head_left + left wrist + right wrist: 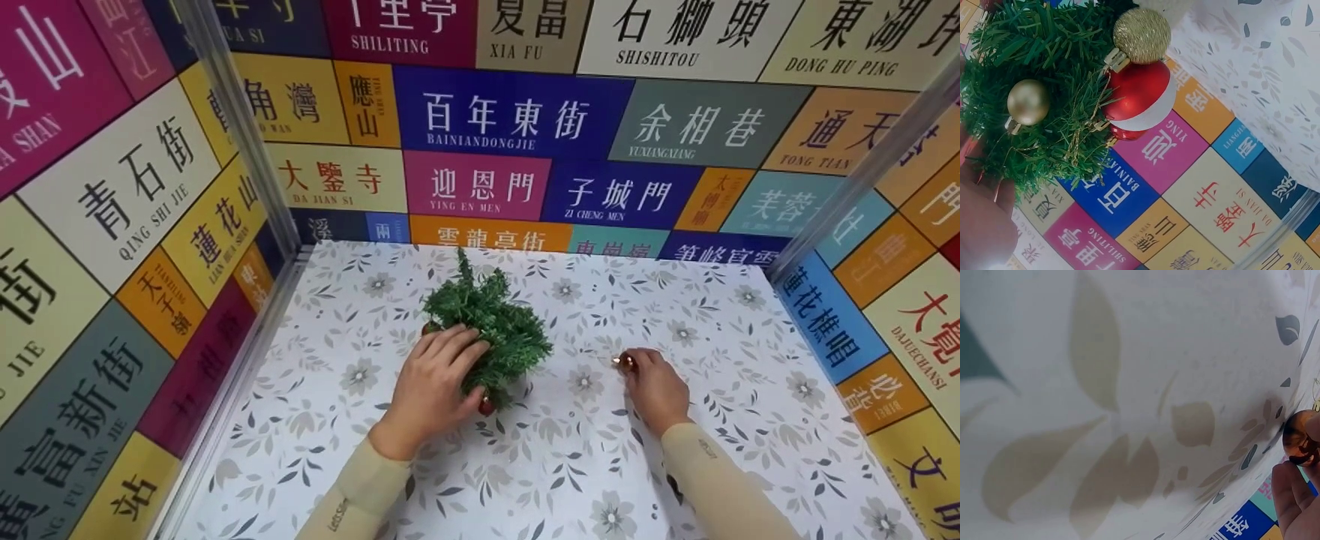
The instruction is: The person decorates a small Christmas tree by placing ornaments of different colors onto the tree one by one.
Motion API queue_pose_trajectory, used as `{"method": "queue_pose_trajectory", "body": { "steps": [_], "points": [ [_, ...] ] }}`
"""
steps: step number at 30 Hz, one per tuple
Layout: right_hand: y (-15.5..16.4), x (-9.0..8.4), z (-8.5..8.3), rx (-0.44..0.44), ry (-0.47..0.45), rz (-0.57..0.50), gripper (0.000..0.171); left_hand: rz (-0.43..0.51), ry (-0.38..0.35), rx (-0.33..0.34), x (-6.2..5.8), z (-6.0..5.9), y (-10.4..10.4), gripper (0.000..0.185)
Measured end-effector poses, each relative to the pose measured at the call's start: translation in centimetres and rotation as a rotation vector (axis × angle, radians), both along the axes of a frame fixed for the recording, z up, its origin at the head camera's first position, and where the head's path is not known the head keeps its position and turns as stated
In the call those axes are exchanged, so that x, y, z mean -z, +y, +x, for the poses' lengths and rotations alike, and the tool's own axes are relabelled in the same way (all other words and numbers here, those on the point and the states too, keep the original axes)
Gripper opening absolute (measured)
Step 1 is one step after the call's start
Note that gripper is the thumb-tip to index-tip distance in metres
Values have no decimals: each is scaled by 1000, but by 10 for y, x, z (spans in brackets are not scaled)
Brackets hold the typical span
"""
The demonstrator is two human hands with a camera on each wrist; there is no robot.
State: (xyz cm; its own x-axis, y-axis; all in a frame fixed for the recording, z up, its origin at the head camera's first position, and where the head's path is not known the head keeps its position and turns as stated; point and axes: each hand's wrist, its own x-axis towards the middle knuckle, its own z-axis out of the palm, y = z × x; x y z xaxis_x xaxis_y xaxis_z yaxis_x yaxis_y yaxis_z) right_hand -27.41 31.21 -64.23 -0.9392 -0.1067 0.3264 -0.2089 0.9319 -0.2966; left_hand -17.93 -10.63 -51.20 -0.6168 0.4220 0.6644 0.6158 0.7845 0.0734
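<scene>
A small artificial Christmas tree point(502, 322) lies tilted on the table, its tip pointing away. My left hand point(439, 375) grips its left side, fingers over the green branches and thumb near a red bauble point(487, 406). In the left wrist view, a glittery gold bauble point(1141, 35), a red and white bauble point(1143, 95) and a smooth gold bauble point(1028, 102) hang from the branches. To the right, my right hand point(658, 386) pinches a shiny copper-coloured bauble point(626, 363) between thumb and fingers, low over the table. Its gold cap points left, toward the tree.
The white table point(585, 465) has a grey leaf and flower print. Panels with coloured street-name signs point(510, 112) stand behind it and on both sides. Clear upright strips point(277, 172) mark the corners where the panels meet.
</scene>
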Motion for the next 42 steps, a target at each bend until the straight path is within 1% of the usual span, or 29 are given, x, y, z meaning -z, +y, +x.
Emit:
{"method": "queue_pose_trajectory", "body": {
  "steps": [6, 11, 20, 32, 39, 42],
  "points": [
    [-1, 0, -1, 2, 10, -12, 34, 3, -3, 10, -2, 0, -3, 62],
    [0, 1, -1, 5, 6, -6, 34, -3, -36, 21, -6, -1, -6, 63],
    [1, -1, 0, 12, -16, -2, 41, -17, -54, 26, -10, -1, -8, 59],
    [0, 1, 1, 9, -16, 4, 38, -9, -74, 32, -11, 1, -14, 54],
    [-1, 0, 1, 11, -6, -10, 37, 9, -45, 41, -11, 1, -14, 54],
    [-1, -2, 1, 11, -12, -11, 38, 9, -46, 40, -11, 1, -14, 54]
  ]
}}
